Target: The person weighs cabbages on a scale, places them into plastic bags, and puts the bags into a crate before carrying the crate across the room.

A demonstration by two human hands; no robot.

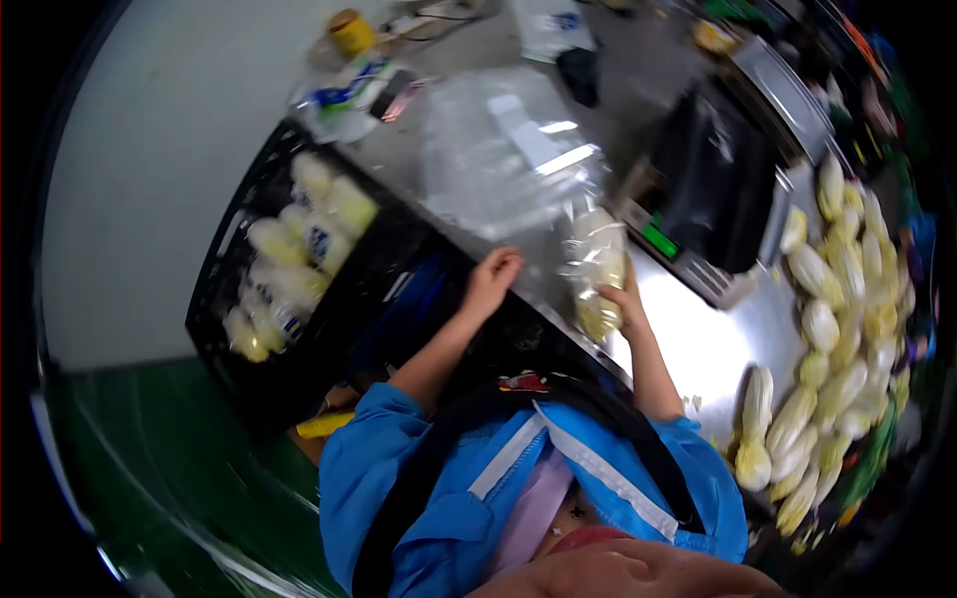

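My right hand [628, 301] is wrapped round the lower side of a napa cabbage [600, 254] in a clear plastic bag, at the edge of the metal table. Over the front edge of the table hovers my left hand [491, 283], its fingers curled together and no object visible in them. Just beyond it lies a stack of clear plastic bags [469, 149], with light glaring off it. To the right of the held cabbage stands a weighing scale [688, 259] with a lit green display, its top covered by something black.
On the left, a black crate [224, 289] contains several bagged cabbages. Loose napa cabbages [837, 279] are piled on the right of the metal table [698, 344]. A yellow roll [351, 33] and a phone [392, 95] lie at the back left.
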